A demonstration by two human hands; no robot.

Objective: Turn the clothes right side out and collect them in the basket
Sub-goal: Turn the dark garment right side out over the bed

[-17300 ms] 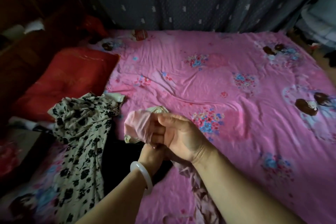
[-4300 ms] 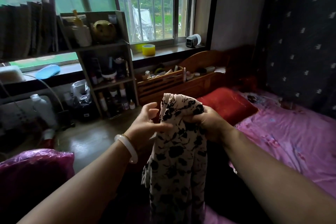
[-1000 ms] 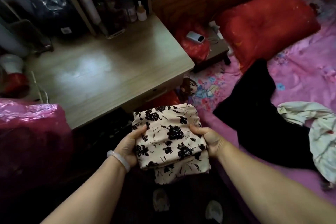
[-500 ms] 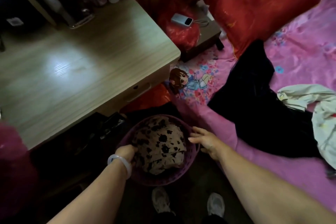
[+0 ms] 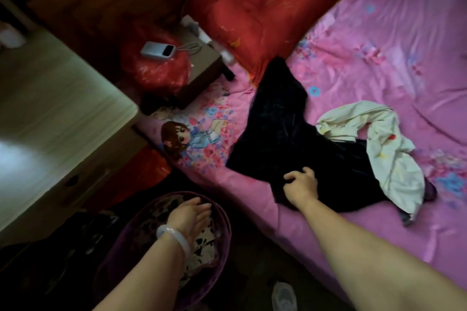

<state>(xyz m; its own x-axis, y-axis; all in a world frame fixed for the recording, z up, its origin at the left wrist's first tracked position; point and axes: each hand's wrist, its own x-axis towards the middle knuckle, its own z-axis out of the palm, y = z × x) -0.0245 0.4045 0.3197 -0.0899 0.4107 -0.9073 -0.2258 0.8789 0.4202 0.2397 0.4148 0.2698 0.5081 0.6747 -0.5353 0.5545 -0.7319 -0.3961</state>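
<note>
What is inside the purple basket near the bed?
A folded floral garment lies in the purple basket, with the left hand over it. Whatever is beneath that garment is covered and cannot be seen.

A pink-sheeted bed [image 5: 379, 58] spreads beyond the right hand [image 5: 300, 184], with a red pillow [image 5: 260, 7] at its far end. A pale wooden bench [image 5: 50, 113] stands left of the left hand [image 5: 188, 214], catching glare. The floor [image 5: 252, 260] between the hands is dark.

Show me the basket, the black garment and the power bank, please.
basket [image 5: 225, 219], head view, right side of the purple rim.
black garment [image 5: 278, 134], head view, middle of the cloth.
power bank [image 5: 158, 51], head view, its top face.
</note>
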